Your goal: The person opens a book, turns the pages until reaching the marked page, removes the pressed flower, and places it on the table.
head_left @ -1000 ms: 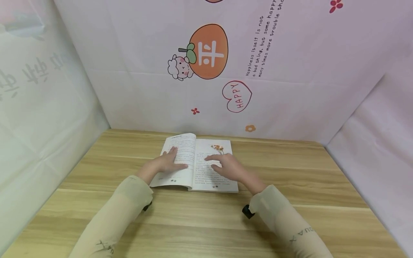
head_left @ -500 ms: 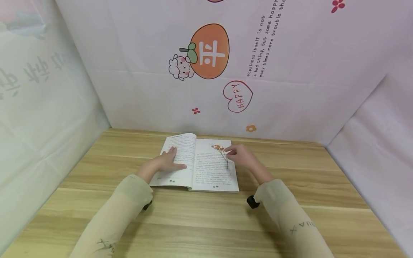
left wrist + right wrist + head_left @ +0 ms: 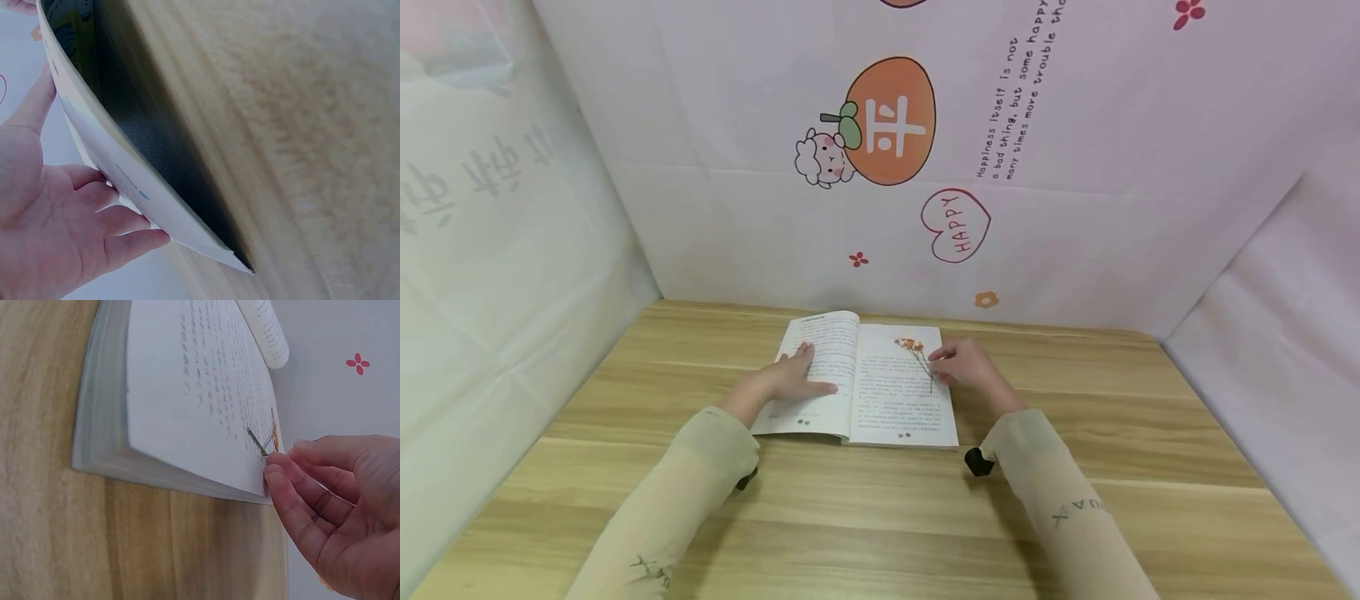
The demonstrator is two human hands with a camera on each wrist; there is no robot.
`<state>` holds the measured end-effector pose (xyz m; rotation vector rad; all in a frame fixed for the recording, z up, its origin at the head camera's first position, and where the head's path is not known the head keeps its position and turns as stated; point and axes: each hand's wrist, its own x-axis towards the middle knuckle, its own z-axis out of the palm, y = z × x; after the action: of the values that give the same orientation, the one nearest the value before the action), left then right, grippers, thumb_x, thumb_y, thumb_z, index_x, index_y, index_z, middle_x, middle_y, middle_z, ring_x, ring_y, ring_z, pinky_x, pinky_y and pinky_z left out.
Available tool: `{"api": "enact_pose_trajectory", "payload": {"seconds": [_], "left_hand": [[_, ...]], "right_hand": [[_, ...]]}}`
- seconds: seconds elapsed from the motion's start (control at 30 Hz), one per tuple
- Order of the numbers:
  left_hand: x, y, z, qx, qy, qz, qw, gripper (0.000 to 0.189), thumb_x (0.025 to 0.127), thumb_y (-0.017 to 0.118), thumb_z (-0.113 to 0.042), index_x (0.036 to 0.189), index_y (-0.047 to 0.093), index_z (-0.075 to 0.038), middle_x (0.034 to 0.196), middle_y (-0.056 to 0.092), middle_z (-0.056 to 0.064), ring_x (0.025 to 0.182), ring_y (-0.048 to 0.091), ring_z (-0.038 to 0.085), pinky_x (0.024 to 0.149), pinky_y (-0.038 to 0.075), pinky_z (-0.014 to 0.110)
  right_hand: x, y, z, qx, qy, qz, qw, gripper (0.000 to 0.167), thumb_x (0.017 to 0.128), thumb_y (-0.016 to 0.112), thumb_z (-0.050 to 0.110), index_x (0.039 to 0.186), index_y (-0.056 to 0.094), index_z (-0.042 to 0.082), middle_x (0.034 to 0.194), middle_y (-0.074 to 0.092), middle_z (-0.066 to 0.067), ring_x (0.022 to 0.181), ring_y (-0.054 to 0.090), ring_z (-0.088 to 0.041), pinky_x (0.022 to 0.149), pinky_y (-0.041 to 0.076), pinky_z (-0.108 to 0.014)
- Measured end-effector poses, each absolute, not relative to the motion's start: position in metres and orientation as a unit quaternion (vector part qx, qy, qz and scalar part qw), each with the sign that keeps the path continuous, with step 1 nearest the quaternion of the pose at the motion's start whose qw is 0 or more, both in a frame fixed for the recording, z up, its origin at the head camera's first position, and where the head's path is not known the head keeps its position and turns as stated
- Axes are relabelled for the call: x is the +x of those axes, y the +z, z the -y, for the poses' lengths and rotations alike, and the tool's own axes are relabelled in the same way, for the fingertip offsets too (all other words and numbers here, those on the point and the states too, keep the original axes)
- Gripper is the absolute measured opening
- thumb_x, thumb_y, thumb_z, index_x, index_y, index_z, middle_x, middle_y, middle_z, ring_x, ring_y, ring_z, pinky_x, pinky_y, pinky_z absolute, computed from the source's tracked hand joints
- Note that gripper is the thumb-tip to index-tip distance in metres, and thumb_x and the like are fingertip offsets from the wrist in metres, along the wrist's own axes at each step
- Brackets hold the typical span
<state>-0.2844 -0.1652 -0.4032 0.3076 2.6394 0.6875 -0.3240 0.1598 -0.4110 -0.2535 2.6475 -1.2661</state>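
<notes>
An open book (image 3: 887, 417) lies on the table, its left pages bowed upward. My left hand (image 3: 786, 379) rests on the left page with thumb and fingers spread; in the left wrist view the palm (image 3: 56, 219) shows beside the raised, curved page (image 3: 137, 181). On the right page lies a dried flower sprig (image 3: 912, 343) with small orange blooms and thin stems. At that page's outer edge my right hand (image 3: 966, 364) pinches the stems between thumb and fingertips. In the right wrist view the stem (image 3: 255, 440) ends right at those fingertips (image 3: 273, 474).
The wood-grain table (image 3: 850, 517) carries the book near its back edge. Behind it stands a white printed cloth wall (image 3: 737, 225), with more cloth on both sides. A black wrist camera (image 3: 979, 462) sits under the right sleeve.
My right hand has moved from over the right page out to its right edge, uncovering the flower sprig, and its fingertips have come to the stems. My left hand stays on the left page.
</notes>
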Motion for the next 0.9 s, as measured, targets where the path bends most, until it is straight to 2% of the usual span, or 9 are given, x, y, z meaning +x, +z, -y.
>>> {"api": "enact_pose_trajectory", "payload": {"seconds": [0.1,0.33,0.63,0.9], "left_hand": [[-0.284,-0.403,0.164,0.107,0.254,-0.940,0.199,0.103,0.100,0.059,-0.053,0.160,0.004,0.009,0.167,-0.003,0.027,0.150,-0.001,0.054,0.122,0.006,0.060],[-0.284,-0.403,0.164,0.102,0.258,-0.940,0.198,0.102,0.100,0.060,-0.053,0.160,0.005,0.008,0.167,-0.002,0.027,0.150,0.000,0.055,0.122,0.007,0.060],[-0.284,-0.402,0.163,0.109,0.250,-0.942,0.196,0.102,0.100,0.059,-0.053,0.160,0.004,0.009,0.167,-0.003,0.027,0.150,0.001,0.053,0.123,0.007,0.059],[-0.283,-0.403,0.162,0.101,0.249,-0.943,0.196,0.102,0.100,0.060,-0.053,0.160,0.005,0.008,0.167,-0.002,0.026,0.150,0.001,0.054,0.122,0.008,0.059]], "right_hand": [[-0.325,-0.413,-0.160,-0.083,-0.424,-0.896,0.097,0.020,0.100,0.064,0.006,0.111,0.073,-0.009,0.087,0.072,-0.013,0.074,0.067,-0.017,0.068,0.057,-0.028],[-0.332,-0.414,-0.158,-0.071,-0.383,-0.916,0.099,0.016,0.095,0.071,0.011,0.086,0.077,-0.001,0.069,0.068,-0.004,0.063,0.061,-0.013,0.065,0.051,-0.027],[-0.343,-0.416,-0.151,-0.044,-0.338,-0.933,0.111,0.025,0.094,0.074,0.013,0.073,0.073,0.000,0.060,0.062,-0.001,0.056,0.056,-0.011,0.059,0.046,-0.025],[-0.345,-0.416,-0.149,-0.034,-0.322,-0.940,0.108,0.036,0.089,0.073,0.015,0.055,0.062,0.009,0.050,0.055,0.002,0.049,0.046,-0.011,0.056,0.038,-0.026]]}}
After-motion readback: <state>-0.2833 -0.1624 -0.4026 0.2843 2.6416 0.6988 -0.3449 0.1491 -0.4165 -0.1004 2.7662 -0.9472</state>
